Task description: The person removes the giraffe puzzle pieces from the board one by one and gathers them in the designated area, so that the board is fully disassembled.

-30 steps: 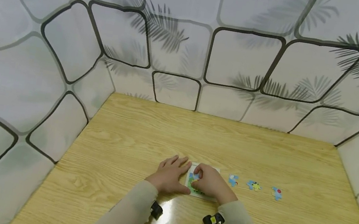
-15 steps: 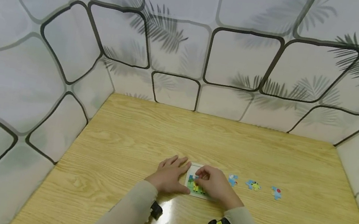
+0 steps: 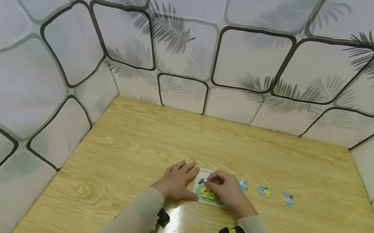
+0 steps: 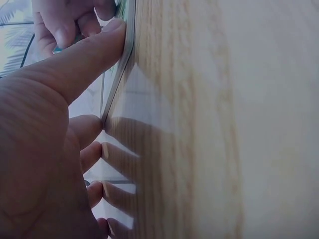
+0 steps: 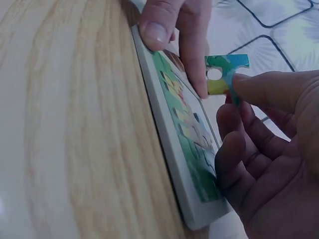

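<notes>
A shallow puzzle tray [image 3: 202, 172] with a pale rim lies on the table, part-filled with a green and yellow picture. My left hand [image 3: 177, 181] rests at its left side, fingers spread, with thumb and index fingertip on the rim, as the left wrist view also shows. Over the tray, my right hand [image 3: 228, 190] pinches a jigsaw piece [image 5: 217, 60] between thumb and fingers. The piece is green, blue and yellow, and stands tilted above the tray in the right wrist view. The right hand covers the tray's upper right part in the head view.
Right of the tray lie three loose jigsaw pieces in a row: a near one [image 3: 243, 184] partly behind the right hand, a middle one [image 3: 265, 191] and a far one [image 3: 288, 198]. Patterned fabric walls [image 3: 190, 51] border the wooden table [image 3: 154, 135].
My right hand has shifted slightly right, its fingers pulling back from the picture and uncovering more of it. The pinched piece has turned between the fingers. My left hand has stayed put.
</notes>
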`<move>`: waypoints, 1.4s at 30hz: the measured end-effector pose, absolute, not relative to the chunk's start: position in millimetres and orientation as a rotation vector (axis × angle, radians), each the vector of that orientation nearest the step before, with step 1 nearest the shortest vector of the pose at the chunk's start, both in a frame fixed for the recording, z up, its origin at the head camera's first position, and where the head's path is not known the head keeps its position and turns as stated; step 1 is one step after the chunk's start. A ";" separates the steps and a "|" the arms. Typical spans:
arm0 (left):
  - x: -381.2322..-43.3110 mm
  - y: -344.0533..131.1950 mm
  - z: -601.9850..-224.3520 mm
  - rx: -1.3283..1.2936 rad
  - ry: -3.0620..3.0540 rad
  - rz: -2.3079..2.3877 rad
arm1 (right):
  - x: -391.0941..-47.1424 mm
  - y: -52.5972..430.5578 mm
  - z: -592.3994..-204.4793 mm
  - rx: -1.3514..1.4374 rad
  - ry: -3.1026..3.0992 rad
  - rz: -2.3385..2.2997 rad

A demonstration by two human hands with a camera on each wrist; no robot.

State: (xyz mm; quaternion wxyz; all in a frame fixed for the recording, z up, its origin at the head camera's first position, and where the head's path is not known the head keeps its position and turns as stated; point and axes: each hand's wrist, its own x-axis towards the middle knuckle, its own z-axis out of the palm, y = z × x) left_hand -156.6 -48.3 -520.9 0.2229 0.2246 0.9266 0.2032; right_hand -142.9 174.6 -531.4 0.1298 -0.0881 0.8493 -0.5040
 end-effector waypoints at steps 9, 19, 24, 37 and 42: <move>-157.2 -47.8 -521.5 0.625 2.565 0.547 | -144.1 197.4 -522.7 -0.117 2.460 -1.461; -154.1 -47.5 -523.1 0.636 2.548 0.577 | -131.8 237.1 -520.5 -0.086 2.543 -1.346; -154.3 -48.3 -523.4 0.640 2.550 0.579 | -121.0 251.5 -520.9 -0.077 2.551 -1.305; -155.8 -48.7 -523.6 0.644 2.539 0.592 | -106.9 284.3 -515.5 -0.144 2.562 -1.156; -157.1 -49.1 -522.0 0.644 2.549 0.578 | -106.4 285.9 -516.3 -0.163 2.594 -1.078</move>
